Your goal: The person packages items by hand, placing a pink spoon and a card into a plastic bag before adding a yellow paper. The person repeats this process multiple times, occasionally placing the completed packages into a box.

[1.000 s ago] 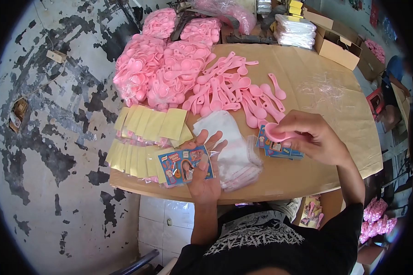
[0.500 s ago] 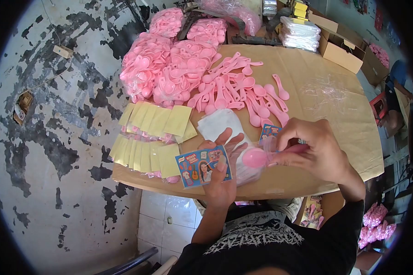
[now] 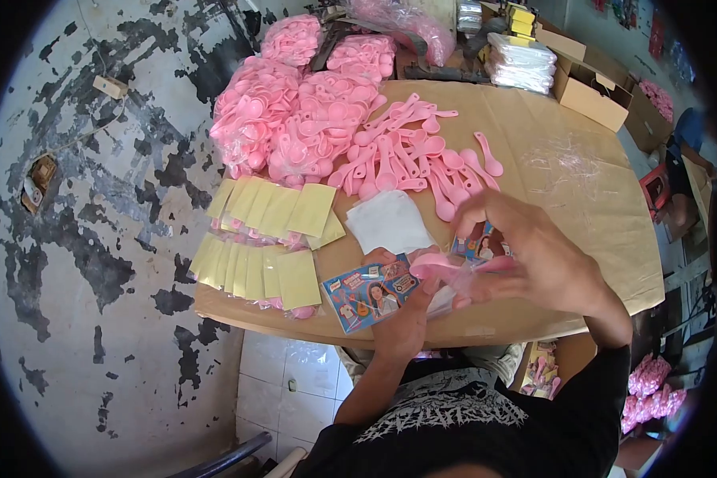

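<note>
Lit softly and fairly evenly over the tabletop [image 3: 597, 215], bright enough to pick out the loose spoons [image 3: 386, 155]. Glinting off the bags [image 3: 247, 111] and the floor [image 3: 303, 360], dimmer at far right. Bowed strongly toward the edges, black in the corners, soft and blue-fringed near the round border.

A black short-sleeved T-shirt [image 3: 494, 443] is worn, marked with a pale grey, jagged-lettered print [image 3: 446, 406] nearer the torso than the left hand [image 3: 406, 323]; beige trousers [image 3: 503, 362] are glimpsed below the right hand [image 3: 548, 259].
</note>
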A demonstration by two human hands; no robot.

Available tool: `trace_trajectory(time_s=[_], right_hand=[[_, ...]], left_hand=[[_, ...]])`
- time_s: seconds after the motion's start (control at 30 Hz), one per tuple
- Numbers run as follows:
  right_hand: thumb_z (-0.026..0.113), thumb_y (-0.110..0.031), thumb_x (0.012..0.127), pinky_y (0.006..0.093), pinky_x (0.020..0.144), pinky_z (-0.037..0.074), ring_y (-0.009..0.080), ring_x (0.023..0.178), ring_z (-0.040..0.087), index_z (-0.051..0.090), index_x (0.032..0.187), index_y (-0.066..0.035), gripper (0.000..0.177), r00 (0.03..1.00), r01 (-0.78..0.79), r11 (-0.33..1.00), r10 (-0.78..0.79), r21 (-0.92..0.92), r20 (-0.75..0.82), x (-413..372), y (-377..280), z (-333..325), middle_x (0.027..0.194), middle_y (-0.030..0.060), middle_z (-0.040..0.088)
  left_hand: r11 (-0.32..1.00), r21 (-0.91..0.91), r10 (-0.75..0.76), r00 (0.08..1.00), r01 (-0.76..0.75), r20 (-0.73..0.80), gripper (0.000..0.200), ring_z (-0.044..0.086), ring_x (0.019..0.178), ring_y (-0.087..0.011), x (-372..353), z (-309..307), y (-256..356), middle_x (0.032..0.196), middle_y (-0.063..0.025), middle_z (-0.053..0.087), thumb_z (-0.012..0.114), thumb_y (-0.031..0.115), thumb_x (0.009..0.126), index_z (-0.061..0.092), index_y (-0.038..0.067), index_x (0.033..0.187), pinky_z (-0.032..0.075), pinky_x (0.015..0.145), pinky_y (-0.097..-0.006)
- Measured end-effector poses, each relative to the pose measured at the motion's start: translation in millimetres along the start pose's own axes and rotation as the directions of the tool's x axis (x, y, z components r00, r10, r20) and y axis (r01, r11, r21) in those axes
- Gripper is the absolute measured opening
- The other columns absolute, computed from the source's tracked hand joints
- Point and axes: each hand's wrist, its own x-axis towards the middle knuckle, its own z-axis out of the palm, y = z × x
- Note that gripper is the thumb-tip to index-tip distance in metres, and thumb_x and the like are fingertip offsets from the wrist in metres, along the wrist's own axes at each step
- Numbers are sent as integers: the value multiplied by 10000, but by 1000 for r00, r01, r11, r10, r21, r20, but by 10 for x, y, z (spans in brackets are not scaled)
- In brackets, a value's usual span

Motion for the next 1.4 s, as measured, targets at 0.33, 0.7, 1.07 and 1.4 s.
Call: trace_trajectory(time_s=[0.33,0.7,1.07,1.4], right_hand=[[671,-197,892,346,601,493,270,705,665,645,1041,-59,204,995,0,999,3,-32,103,-108,80,-114,734,122,619],[479,18,839,254,506,414,133,514,539,579,959,-10,159,989,-46,992,29,116,146,-1,39,-24,729,63,590],[619,-55,824,231,453,239,23,498,373,576,744,-15,99,997,-20,998,15,-53,-81,283,-199,-535,616,-11,499],[698,-108,808,250,559,411,117,602,566,636,951,-23,178,958,228,973,-229,-23,-174,447,0,-14,677,37,617]], left_hand=[[979,200,29,996,-46,83,595,593,1116,-323,92,-149,44,1298,-254,502,698,-25,824,353,136,1280,485,983,-453],[998,-44,-34,995,38,99,659,571,1155,-310,70,-81,37,1322,-236,469,743,49,816,321,138,1314,473,1008,-425],[964,263,17,995,-43,99,978,287,1405,-301,233,-165,221,1521,-222,246,769,349,794,165,12,1486,276,1137,-449],[627,776,-306,938,68,164,469,562,1136,-183,205,245,248,1226,-146,550,511,66,972,351,-49,1397,404,988,-276]])
